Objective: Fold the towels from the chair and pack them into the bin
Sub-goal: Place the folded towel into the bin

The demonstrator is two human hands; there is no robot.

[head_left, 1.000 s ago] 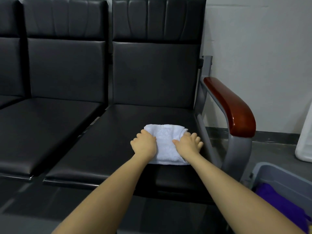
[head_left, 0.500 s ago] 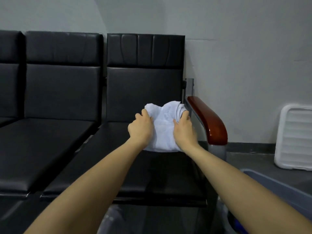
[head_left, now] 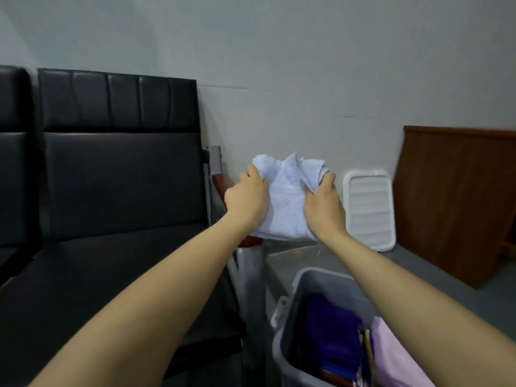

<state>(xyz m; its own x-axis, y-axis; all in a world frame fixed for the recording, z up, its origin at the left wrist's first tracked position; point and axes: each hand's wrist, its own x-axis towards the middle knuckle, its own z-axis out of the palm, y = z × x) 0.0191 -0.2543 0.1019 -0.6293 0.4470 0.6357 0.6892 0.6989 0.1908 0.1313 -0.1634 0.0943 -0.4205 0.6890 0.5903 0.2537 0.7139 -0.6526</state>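
carrying the folded white towel [head_left: 287,202] in the air past the armrest [head_left: 220,185], left hand [head_left: 247,202] and right hand [head_left: 324,209] gripping its sides, needing lowering next into the grey bin [head_left: 312,283] below.

The red-brown armrest [head_left: 220,183] at the frame's centre is mostly hidden behind the left hand [head_left: 247,201] and the white towel [head_left: 287,202]. The grey bin [head_left: 307,280] runs off the bottom edge, its contents blurred. The wooden panel [head_left: 458,202] is cut by the right edge.
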